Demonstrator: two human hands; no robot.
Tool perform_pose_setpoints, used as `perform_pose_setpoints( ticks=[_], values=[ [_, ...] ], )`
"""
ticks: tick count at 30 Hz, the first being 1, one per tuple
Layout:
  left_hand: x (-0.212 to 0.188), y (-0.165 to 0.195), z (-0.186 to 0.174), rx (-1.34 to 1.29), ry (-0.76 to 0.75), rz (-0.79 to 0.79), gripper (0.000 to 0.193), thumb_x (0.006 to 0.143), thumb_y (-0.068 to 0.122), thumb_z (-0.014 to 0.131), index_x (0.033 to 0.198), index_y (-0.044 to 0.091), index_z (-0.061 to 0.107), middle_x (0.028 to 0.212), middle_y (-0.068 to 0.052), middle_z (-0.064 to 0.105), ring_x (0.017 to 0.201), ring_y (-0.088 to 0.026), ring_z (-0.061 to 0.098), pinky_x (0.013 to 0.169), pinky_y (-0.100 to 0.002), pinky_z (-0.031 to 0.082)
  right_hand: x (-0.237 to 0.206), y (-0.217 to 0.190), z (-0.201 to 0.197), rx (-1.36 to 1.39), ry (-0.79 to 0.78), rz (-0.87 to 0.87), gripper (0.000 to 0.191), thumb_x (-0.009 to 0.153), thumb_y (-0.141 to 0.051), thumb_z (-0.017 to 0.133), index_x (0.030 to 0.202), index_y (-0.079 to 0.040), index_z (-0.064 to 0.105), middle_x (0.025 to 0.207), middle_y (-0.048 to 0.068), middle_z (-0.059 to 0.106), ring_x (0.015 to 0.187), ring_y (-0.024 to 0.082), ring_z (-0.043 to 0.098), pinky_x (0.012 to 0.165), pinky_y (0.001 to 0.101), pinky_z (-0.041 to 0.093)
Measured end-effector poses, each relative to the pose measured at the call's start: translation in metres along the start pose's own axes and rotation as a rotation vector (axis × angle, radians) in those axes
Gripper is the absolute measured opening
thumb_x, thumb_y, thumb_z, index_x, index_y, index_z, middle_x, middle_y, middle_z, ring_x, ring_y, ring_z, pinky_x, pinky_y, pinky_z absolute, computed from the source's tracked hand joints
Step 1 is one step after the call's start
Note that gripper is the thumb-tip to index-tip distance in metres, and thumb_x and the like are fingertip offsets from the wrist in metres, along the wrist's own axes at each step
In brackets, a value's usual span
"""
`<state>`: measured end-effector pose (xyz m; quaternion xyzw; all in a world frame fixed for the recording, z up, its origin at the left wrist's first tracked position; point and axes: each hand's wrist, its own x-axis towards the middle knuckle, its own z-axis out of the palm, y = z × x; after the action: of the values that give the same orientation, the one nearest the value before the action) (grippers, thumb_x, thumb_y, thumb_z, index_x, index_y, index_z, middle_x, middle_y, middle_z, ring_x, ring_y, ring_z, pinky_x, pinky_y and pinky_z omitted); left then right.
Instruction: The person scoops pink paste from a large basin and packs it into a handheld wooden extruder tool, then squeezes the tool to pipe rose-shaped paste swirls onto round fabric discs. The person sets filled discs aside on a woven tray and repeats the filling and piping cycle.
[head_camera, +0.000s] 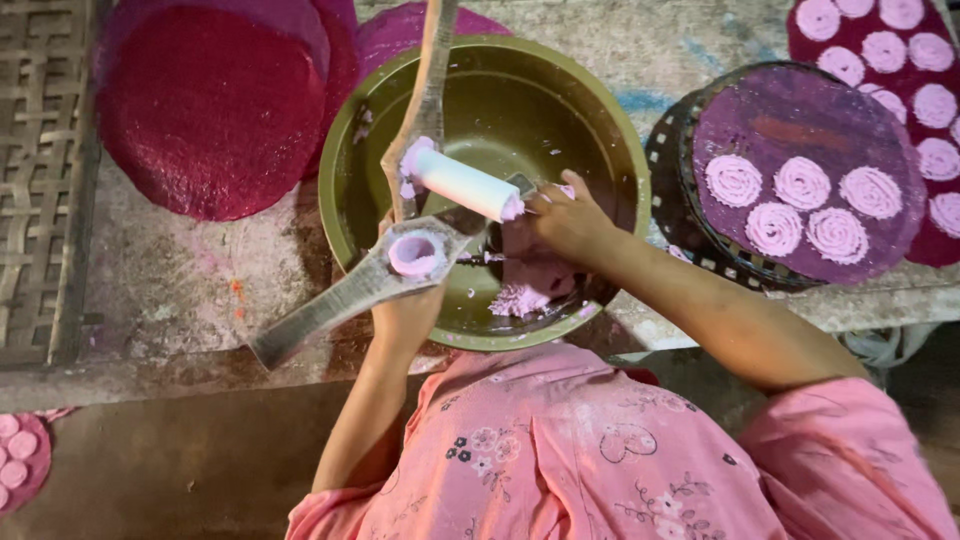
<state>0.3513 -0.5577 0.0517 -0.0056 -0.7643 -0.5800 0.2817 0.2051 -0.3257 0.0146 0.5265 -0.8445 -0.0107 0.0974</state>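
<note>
My left hand (405, 318) grips a wooden lever press (330, 300) from below, over the near rim of an olive-green bowl (600, 115). The press cup (417, 255) is filled with pink dough. Its upper arm is swung open, and the white plunger (462, 184) on it points right. My right hand (568, 222) reaches into the bowl, fingers pinched on pink dough by the plunger's tip. More pink dough (522, 292) lies at the bowl's bottom, near my right hand.
A round purple mat (790, 120) on a black perforated stand at the right carries several pink dough spirals (802, 182). Red round mats (210, 110) lie stacked at top left. A woven panel (40, 170) lines the left edge. More pink spirals (925, 105) fill a mat at top right.
</note>
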Motion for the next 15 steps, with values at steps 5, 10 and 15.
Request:
perform_pose_setpoints(
  ticks=[5,10,15],
  values=[
    [-0.001,-0.010,-0.003,0.054,0.016,0.030,0.036,0.088,-0.002,0.077,0.119,0.001,0.060,0.109,-0.010,0.065,0.100,-0.021,0.064,0.097,-0.033,0.051,0.026,-0.030,0.022,0.023,-0.380,-0.082,0.013,0.085,-0.019,0.064,0.080,-0.012,0.074,0.086,0.009,0.071,0.090,0.028,0.068,0.088,0.0412,0.050],
    [-0.004,-0.018,-0.008,-0.075,0.042,-0.179,0.043,0.087,0.001,0.075,0.125,0.000,0.055,0.098,-0.004,0.065,0.088,-0.016,0.063,0.088,-0.029,0.052,0.045,-0.021,0.008,0.145,-0.519,0.016,0.017,0.088,-0.010,0.059,0.100,-0.004,0.070,0.088,0.016,0.074,0.082,0.034,0.074,0.070,0.0464,0.059],
    [-0.003,-0.026,-0.010,-0.019,0.017,-0.094,0.035,0.088,0.000,0.076,0.119,0.000,0.059,0.107,-0.009,0.063,0.097,-0.020,0.063,0.093,-0.032,0.050,0.051,0.015,-0.022,0.048,-0.721,0.068,0.021,0.087,-0.011,0.062,0.103,-0.011,0.075,0.102,0.016,0.074,0.095,0.033,0.074,0.078,0.0444,0.060]
  ],
)
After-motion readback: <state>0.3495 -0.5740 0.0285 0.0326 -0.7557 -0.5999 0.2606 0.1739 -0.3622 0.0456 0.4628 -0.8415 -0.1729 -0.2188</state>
